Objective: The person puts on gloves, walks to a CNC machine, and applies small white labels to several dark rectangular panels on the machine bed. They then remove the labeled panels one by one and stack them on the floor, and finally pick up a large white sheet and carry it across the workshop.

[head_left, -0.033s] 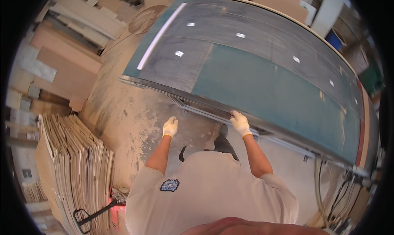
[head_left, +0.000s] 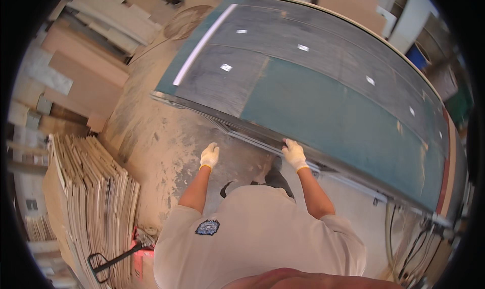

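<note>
Forearms (head_left: 195,192) extended forward; left hand (head_left: 209,155), right hand (head_left: 294,154) apart, both loosely curled.

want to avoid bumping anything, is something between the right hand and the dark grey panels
No loose object shows between the right hand and the dark grey panels; only the table's near edge and a green surface lie between. Whether the hand touches that edge is unclear.

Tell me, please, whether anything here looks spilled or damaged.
The floor left of the green-topped table looks patchy, a tan layer broken by darker areas; it could be dust or wear. The green top also shows pale, scuff-like marks toward its right side.
</note>
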`<state>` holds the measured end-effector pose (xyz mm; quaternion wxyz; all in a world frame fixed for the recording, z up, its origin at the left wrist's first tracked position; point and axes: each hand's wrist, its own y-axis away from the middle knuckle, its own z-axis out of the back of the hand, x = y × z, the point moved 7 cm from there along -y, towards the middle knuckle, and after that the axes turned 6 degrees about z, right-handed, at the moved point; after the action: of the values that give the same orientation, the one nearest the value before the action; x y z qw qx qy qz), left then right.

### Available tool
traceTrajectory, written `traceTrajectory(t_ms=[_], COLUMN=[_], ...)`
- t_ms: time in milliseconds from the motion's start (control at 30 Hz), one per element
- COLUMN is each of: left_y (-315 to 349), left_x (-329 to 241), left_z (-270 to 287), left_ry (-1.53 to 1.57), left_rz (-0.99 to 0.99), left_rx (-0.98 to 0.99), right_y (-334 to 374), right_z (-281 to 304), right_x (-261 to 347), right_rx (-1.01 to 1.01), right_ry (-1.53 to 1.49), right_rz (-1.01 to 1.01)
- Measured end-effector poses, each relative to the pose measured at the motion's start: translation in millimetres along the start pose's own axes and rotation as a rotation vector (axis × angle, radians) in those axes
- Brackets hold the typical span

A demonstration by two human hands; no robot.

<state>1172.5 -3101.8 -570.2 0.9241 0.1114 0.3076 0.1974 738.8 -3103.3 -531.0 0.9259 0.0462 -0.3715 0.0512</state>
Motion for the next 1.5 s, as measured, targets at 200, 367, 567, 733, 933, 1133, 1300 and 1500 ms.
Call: traceTrajectory(t_ms=[200, 367, 567, 733, 933, 1133, 1300, 1500], left_y=[-118, -263, -410, -430, -482, -511, -648, -715], left_x=[-23, -39, -31, -18, -18, -102, -256, -331], left_z=[68, 108, 148, 163, 199, 191, 136, 84], left_ry=[-0.025, 0.024, -0.362, -0.335, -0.146, 0.056, 0.006, -0.350], left_rz=[-0.043, -0.145, 0.003, 0.045, 0.118, -0.076, -0.218, -0.225], left_rx=[-0.046, -0.133, -0.195, -0.139, 0.191, 0.104, -0.068, -0.170], right_y=[-110, -198, -247, -265, -262, -327, -508, -635], right_z=[-73, -107, -162, -183, -135, -38, 58, 38], right_x=[64, 82, 130, 130, 127, 130, 40, -26], right_rx=[0.238, 0.228, 0.011, -0.239, -0.701, -0.757, -0.753, -0.410], right_ry=[0.252, 0.343, 0.355, 0.011, -0.571, -0.117, -0.076, 0.552], right_rz=[0.135, 0.035, -0.237, -0.765, -0.960, -0.804, -0.740, -0.598])
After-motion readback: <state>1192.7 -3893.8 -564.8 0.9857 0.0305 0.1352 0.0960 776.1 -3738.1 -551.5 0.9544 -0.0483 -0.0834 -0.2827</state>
